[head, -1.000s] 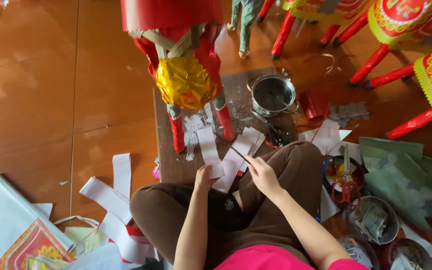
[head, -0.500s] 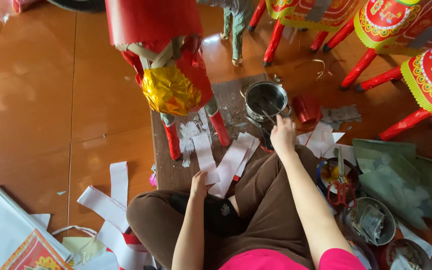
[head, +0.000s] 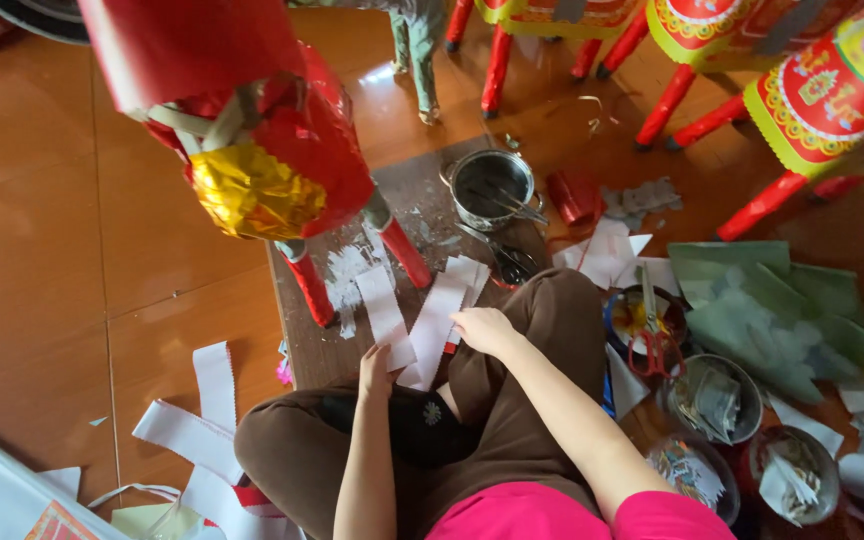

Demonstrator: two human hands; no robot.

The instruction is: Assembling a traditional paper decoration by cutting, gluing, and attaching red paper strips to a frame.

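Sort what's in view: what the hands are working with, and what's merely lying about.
In hand: left hand and right hand on white paper strips; brown board beneath.

Lying about: round metal pot, red-handled scissors, green paper sheets, loose white strips on floor.

One metal pot [head: 492, 187], one pair of red-handled scissors [head: 655, 335], three round bowls [head: 714, 400].

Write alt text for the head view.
A seated person's left hand and right hand rest on white paper strips laid on a brown board, beneath a red and gold paper figure. A metal pot and red-handled scissors lie nearby.
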